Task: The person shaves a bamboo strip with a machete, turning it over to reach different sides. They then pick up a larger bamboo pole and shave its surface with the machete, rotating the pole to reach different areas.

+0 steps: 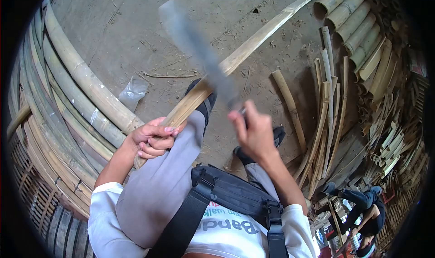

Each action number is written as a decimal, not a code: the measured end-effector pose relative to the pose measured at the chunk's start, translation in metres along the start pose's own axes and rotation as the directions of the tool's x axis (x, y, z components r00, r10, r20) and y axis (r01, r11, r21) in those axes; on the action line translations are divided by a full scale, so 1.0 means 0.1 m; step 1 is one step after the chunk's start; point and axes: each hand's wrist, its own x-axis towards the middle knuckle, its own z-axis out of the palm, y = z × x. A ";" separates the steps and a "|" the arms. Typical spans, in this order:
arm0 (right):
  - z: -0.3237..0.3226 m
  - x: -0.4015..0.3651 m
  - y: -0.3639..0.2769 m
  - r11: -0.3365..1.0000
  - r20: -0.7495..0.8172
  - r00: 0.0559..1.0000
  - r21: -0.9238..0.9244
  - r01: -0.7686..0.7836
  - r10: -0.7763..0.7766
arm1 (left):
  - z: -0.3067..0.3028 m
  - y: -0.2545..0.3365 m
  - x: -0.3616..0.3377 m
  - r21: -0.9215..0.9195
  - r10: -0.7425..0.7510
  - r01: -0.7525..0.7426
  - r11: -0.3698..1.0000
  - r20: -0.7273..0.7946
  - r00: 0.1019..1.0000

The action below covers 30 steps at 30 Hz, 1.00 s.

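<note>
My left hand is wrapped round the near end of a long split bamboo strip, close above my raised thigh. From there the strip slants away to the upper right, over my dark shoe. In my right hand is the handle of a machete, the fingers closed round it. Its broad blade is smeared by motion and crosses over the strip in this view, the tip pointing to the upper left.
Long bamboo poles lie along the left. Thick bamboo lengths are stacked at the upper right, with split strips below them. A crumpled plastic bag rests on the floor. Another person is at the lower right.
</note>
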 end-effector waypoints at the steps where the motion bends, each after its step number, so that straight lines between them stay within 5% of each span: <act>1: 0.03 -0.08 -0.03 0.980 0.032 0.986 -0.103 0.169 -0.166 | 0.00 0.00 -0.01 -0.025 0.008 -0.007 1.000 0.014 1.000; 3: 0.10 -0.16 -0.04 0.941 0.117 0.961 -0.201 0.272 -0.252 | -0.13 0.00 0.00 -0.054 -0.019 0.021 0.998 0.046 0.999; 6: 0.07 0.07 0.13 0.986 0.009 0.994 -0.121 0.112 -0.111 | -0.27 -0.05 0.07 -0.385 0.013 0.115 0.916 0.314 0.949; 9: 0.10 0.18 0.07 0.999 -0.049 0.999 0.032 0.014 -0.013 | -0.27 -0.05 0.13 -0.414 0.055 0.105 0.904 0.357 0.932; 11: 0.15 0.09 -0.03 0.996 -0.006 0.996 0.006 0.085 -0.085 | -0.08 -0.05 0.08 -0.284 0.085 -0.023 0.958 0.209 0.974; 12: 0.18 0.04 -0.03 0.986 -0.018 0.986 -0.021 0.163 -0.163 | -0.02 -0.03 0.07 0.224 0.186 -0.187 0.956 0.028 0.982; 13: 0.18 0.02 -0.06 0.986 -0.019 0.986 -0.019 0.163 -0.164 | 0.07 -0.01 0.05 0.690 0.354 -0.207 0.694 -0.076 0.932; 14: 0.16 0.00 -0.11 0.989 0.037 0.988 -0.009 0.148 -0.148 | 0.27 -0.01 0.06 0.816 0.443 -0.091 0.571 -0.213 0.871; 15: 0.14 -0.01 -0.15 0.991 0.094 0.986 0.001 0.135 -0.134 | 0.36 0.00 0.07 0.817 0.446 -0.088 0.570 -0.218 0.868; 18: 0.12 -0.01 -0.25 0.988 0.117 0.981 -0.011 0.156 -0.153 | 0.40 0.05 0.02 0.455 0.224 -0.070 0.888 -0.293 0.930; 21: 0.12 -0.02 -0.27 0.986 0.168 0.977 -0.073 0.149 -0.135 | 0.32 0.09 0.05 0.298 0.080 0.009 0.955 -0.286 0.955; 25: 0.09 0.00 -0.28 0.980 0.225 0.967 -0.128 0.154 -0.123 | 0.39 0.05 0.11 0.543 0.131 0.104 0.833 -0.378 0.917; 30: 0.02 0.14 -0.17 0.954 0.187 0.966 -0.209 0.215 -0.177 | 0.45 0.00 0.18 0.571 0.190 0.104 0.814 -0.431 0.882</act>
